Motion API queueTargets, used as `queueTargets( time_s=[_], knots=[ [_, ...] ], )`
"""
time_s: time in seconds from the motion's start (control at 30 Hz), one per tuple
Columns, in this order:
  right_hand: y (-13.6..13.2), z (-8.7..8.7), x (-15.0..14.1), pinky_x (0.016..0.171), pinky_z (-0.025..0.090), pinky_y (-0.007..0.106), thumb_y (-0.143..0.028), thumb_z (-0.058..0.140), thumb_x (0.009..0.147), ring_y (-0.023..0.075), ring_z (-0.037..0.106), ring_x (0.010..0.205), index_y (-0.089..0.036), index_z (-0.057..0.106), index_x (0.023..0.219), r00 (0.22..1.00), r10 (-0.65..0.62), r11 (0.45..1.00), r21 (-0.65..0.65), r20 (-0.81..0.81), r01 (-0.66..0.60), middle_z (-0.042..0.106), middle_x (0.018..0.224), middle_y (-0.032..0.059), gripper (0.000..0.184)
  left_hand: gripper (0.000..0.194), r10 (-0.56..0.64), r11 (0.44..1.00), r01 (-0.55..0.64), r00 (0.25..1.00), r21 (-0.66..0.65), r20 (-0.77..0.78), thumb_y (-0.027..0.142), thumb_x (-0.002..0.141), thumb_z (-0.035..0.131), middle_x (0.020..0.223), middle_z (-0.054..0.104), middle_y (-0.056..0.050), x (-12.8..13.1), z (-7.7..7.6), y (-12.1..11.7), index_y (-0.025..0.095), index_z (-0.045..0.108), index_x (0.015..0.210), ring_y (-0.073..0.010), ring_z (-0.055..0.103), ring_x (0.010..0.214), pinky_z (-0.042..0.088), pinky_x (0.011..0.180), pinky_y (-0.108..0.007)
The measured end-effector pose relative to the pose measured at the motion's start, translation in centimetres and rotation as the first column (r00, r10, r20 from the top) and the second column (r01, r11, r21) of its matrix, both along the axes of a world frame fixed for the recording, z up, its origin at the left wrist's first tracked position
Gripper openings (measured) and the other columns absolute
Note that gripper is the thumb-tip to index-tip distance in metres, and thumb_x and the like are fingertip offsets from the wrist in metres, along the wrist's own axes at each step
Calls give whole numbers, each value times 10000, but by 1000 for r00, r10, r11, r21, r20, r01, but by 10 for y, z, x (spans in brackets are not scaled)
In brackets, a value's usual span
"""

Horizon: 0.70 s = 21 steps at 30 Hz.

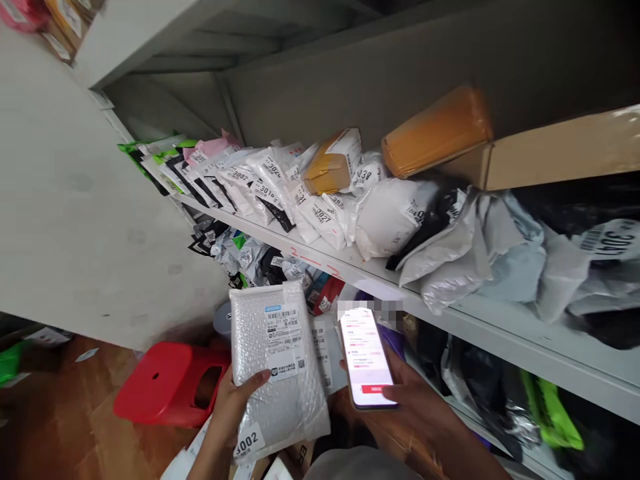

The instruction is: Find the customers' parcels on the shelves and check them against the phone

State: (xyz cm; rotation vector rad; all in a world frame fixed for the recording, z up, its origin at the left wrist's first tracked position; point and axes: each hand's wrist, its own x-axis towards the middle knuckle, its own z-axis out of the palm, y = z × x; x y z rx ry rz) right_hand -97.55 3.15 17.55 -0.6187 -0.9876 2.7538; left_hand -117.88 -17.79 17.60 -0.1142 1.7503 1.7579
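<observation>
A silvery bubble-wrap parcel (277, 413) with a white shipping label and a "3002" sticker is gripped at its left side by my left hand (239, 400), the thumb lying across its front. My right hand (407, 387) is closed around a smartphone (367, 360), whose lit screen shows a white list and a red button near the bottom. The right thumb rests at that button. Parcel and phone are held side by side, apart, below the front edge of the shelf (370, 283). Behind them, another white labelled package (330, 353) is partly hidden.
Numbered mailer bags (265, 173) stand in a row on the shelf, with an orange-brown box (437, 133) and a long cardboard box (565, 150) to the right. More bags (250, 257) fill the lower shelf. A red plastic stool (165, 383) stands on the wooden floor (75, 420).
</observation>
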Motion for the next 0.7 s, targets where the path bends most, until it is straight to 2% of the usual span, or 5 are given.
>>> queueTargets(
  time_s=[0.17, 0.27, 0.4, 0.6, 0.7],
  knots=[
    [-9, 1, -5, 928, 468, 484, -244, 841, 589, 335, 583, 1161, -271, 172, 1476, 999, -6, 980, 200, -33, 12, 637, 1272, 137, 1111, 704, 26, 1000, -28, 992, 10, 122, 269, 480, 872, 961, 759, -123, -1, -4, -8, 148, 610, 1122, -320, 718, 814, 564, 734, -396],
    [-13, -2, -9, 956, 450, 494, -225, 806, 608, 325, 601, 1128, -273, 271, 1436, 1000, -20, 964, 266, -19, 24, 658, 1234, 114, 986, 722, 22, 1000, -23, 987, 6, 158, 275, 499, 869, 979, 754, -137, -2, -7, -15, 144, 591, 1152, -333, 715, 853, 561, 762, -411],
    [-15, -3, -11, 925, 469, 493, -189, 766, 622, 319, 613, 1113, -275, 309, 1394, 1000, -1, 965, 263, -11, 4, 676, 1197, 106, 901, 693, 20, 999, -16, 991, -31, 132, 312, 506, 867, 958, 754, -132, -5, -9, -22, 144, 597, 1122, -339, 710, 855, 563, 731, -408],
    [-18, 1, -9, 935, 471, 491, -135, 723, 638, 313, 592, 1156, -265, 249, 1413, 1000, 25, 967, 252, 7, -26, 669, 1219, 111, 918, 726, 70, 996, -60, 987, -71, 148, 331, 441, 890, 918, 757, -116, -6, -5, -29, 160, 598, 1083, -349, 703, 848, 562, 709, -406],
    [-18, 1, -10, 968, 448, 512, -140, 727, 659, 318, 583, 1169, -278, 249, 1420, 999, 33, 965, 261, 18, -36, 651, 1254, 108, 909, 701, 86, 995, -76, 985, -68, 147, 332, 458, 880, 904, 757, -117, -6, -7, -33, 151, 613, 1081, -354, 703, 848, 562, 695, -399]
  ],
)
